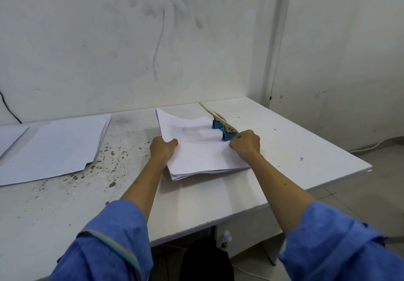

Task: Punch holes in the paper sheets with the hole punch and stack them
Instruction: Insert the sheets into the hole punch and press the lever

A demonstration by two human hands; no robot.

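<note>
A stack of white paper sheets [203,158] lies in the middle of the white table [284,149]. The top sheet [185,127] is lifted and curved at its far end. My left hand [162,147] pinches that sheet at its left edge, thumb on top. My right hand [246,144] grips its right edge with curled fingers, right beside the hole punch [223,127]. The punch has a blue base and a raised cream lever, and stands at the stack's far right side.
A second spread of white sheets [56,147] lies at the left of the table, with another sheet [11,136] at the far left edge. Dark stains [113,149] speckle the table between the piles. Walls close the back and right; the floor drops off at right.
</note>
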